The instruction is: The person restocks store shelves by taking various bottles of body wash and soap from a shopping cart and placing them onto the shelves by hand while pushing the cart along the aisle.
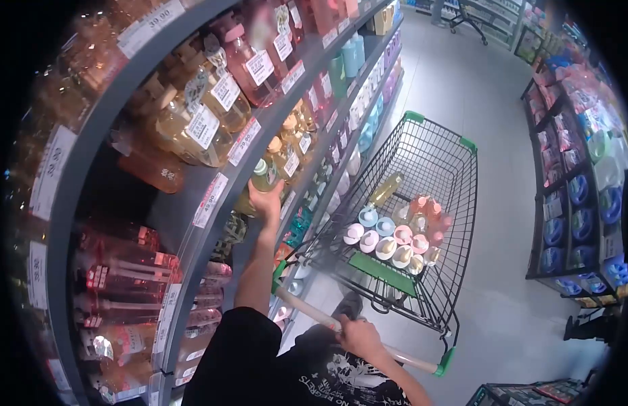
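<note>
While amber bottles (222,111) line the shelves (182,203) at left, the left hand (266,201), grip closed around a green-capped bottle (265,179), is at a shelf front; whether lifted, cannot tell. Rightward, right hand (361,337), grip wrapping cart handle (408,361); farther off, cart (471,177) holding pastel-topped containers (387,247).

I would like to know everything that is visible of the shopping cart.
The cart is a black, metal-looking wire basket with green corners at its far end, a green panel nearer, and a pale handlebar with green ends. It stands upright beside the shelf, its far end pointing up the aisle. The right hand grips the handlebar; bottles are inside.
</note>
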The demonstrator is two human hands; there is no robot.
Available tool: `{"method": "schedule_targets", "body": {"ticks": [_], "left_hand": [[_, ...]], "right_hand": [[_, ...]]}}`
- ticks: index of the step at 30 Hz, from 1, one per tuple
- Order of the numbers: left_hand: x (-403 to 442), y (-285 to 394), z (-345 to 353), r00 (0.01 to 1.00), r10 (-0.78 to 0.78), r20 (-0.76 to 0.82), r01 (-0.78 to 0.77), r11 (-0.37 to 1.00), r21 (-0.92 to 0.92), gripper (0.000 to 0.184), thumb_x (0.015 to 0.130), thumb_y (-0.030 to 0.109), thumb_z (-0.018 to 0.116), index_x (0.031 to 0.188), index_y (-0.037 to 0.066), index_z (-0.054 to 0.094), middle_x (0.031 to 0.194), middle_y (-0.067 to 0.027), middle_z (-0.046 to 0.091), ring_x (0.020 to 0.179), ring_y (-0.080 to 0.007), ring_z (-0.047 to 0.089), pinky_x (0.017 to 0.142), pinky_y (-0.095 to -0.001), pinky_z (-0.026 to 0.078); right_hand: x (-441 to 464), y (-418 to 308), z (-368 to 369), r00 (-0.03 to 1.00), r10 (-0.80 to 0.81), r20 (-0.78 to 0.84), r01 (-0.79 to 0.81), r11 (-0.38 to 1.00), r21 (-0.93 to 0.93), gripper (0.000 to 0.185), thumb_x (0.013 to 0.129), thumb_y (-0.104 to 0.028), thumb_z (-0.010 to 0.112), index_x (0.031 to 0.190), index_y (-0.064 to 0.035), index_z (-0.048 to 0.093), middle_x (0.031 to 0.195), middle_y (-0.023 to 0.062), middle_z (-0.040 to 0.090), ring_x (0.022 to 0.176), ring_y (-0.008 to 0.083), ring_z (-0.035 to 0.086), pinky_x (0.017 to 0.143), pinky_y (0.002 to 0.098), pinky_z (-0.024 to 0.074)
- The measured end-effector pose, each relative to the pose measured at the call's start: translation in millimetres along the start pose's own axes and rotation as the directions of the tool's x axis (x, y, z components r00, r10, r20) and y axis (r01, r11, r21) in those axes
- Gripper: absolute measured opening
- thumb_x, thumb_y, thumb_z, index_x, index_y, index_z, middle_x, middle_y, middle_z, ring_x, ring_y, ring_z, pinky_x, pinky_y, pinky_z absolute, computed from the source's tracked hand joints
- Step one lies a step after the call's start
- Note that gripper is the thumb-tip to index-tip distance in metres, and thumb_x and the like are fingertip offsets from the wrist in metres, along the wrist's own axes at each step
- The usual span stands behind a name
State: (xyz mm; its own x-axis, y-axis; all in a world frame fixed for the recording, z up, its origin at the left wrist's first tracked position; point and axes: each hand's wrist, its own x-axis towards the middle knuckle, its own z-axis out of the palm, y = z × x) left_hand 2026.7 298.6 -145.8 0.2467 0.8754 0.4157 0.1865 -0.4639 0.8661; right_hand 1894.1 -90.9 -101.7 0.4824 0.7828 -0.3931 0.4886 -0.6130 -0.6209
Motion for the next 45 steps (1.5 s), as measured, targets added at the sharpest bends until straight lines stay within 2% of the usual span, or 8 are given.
{"method": "schedule_targets", "body": {"ticks": [4, 7, 11, 23, 36, 40, 42, 45], "left_hand": [[9, -22, 7, 0.995, -0.081, -0.061, 0.093, 0.970, 0.226, 0.065, 0.062, 0.017, 0.091, 0.117, -0.002, 0.061, 0.105, -0.0147, 0.069, 0.095, -0.0288, 0.066, 0.088, -0.0401, 0.050], [17, -56, 12, 0.988, 0.050, -0.143, -0.059, 0.997, -0.057, 0.057, 0.064, 0.030, 0.090, 0.104, -0.003, 0.067, 0.099, -0.0156, 0.070, 0.093, -0.0316, 0.066, 0.086, -0.0409, 0.050], [30, -74, 16, 0.985, -0.088, -0.149, 0.136, 0.926, 0.352, 0.060, 0.067, 0.035, 0.089, 0.104, -0.007, 0.066, 0.102, -0.0174, 0.070, 0.093, -0.0288, 0.066, 0.085, -0.0404, 0.051], [49, -10, 22, 0.780, -0.626, -0.002, 0.592, 0.738, -0.325, 0.074, 0.067, 0.012, 0.089, 0.130, -0.005, 0.054, 0.136, -0.0133, 0.056, 0.121, -0.0239, 0.054, 0.104, -0.0363, 0.041], [21, -23, 11, 0.638, -0.766, 0.074, 0.763, 0.616, -0.197, 0.063, 0.088, 0.028, 0.067, 0.140, 0.000, 0.044, 0.138, -0.0129, 0.053, 0.124, -0.0293, 0.052, 0.106, -0.0367, 0.037], [-39, 55, -32, 0.896, -0.084, 0.437, -0.056, 0.953, 0.299, 0.060, 0.088, 0.026, 0.066, 0.138, 0.002, 0.046, 0.135, -0.0230, 0.054, 0.124, -0.0393, 0.053, 0.105, -0.0437, 0.041], [-71, 68, -50, 0.659, -0.064, 0.750, -0.059, 0.989, 0.136, 0.058, 0.087, 0.026, 0.066, 0.138, 0.005, 0.046, 0.127, -0.0271, 0.057, 0.117, -0.0404, 0.057, 0.099, -0.0479, 0.044], [-90, 88, -62, 0.525, -0.393, 0.755, -0.352, 0.707, 0.613, 0.040, 0.087, 0.024, 0.066, 0.123, 0.007, 0.057, 0.104, -0.0219, 0.068, 0.093, -0.0319, 0.070, 0.076, -0.0473, 0.056]], "right_hand": [[11, -3, -10, 0.986, 0.043, 0.158, -0.056, 0.995, 0.081, 0.038, 0.082, -0.032, 0.070, 0.112, -0.0113, 0.058, 0.073, 0.0206, 0.067, 0.071, 0.0414, 0.068, 0.067, 0.0519, 0.0549], [21, -7, -19, 0.966, 0.036, 0.257, -0.058, 0.995, 0.079, 0.036, 0.085, -0.031, 0.065, 0.112, -0.0082, 0.059, 0.081, 0.0212, 0.069, 0.077, 0.0410, 0.069, 0.070, 0.0511, 0.0559], [29, -3, -15, 0.946, 0.033, 0.324, -0.068, 0.993, 0.097, 0.036, 0.091, -0.039, 0.057, 0.114, -0.0115, 0.059, 0.084, 0.0220, 0.069, 0.080, 0.0417, 0.069, 0.073, 0.0530, 0.0551], [44, -10, -26, 0.951, 0.009, 0.309, -0.043, 0.994, 0.101, 0.032, 0.090, -0.028, 0.057, 0.116, -0.0095, 0.055, 0.078, 0.0228, 0.068, 0.075, 0.0428, 0.068, 0.070, 0.0541, 0.0546], [56, -3, -39, 0.960, -0.014, 0.281, -0.003, 0.998, 0.060, 0.031, 0.088, -0.024, 0.060, 0.111, -0.0083, 0.046, 0.074, 0.0215, 0.066, 0.072, 0.0442, 0.065, 0.068, 0.0555, 0.0517], [58, -2, -50, 0.946, -0.014, 0.324, -0.021, 0.994, 0.104, 0.032, 0.088, -0.024, 0.063, 0.110, -0.0077, 0.047, 0.074, 0.0218, 0.066, 0.074, 0.0440, 0.065, 0.069, 0.0546, 0.0506], [62, -3, -70, 0.920, -0.066, 0.386, 0.014, 0.991, 0.136, 0.038, 0.088, -0.027, 0.066, 0.117, -0.0065, 0.052, 0.080, 0.0227, 0.066, 0.079, 0.0427, 0.065, 0.072, 0.0522, 0.0506], [74, 7, -103, 0.860, -0.215, 0.462, 0.127, 0.968, 0.215, 0.049, 0.089, -0.029, 0.066, 0.130, -0.0055, 0.053, 0.088, 0.0214, 0.067, 0.083, 0.0383, 0.066, 0.076, 0.0451, 0.0521]]}}
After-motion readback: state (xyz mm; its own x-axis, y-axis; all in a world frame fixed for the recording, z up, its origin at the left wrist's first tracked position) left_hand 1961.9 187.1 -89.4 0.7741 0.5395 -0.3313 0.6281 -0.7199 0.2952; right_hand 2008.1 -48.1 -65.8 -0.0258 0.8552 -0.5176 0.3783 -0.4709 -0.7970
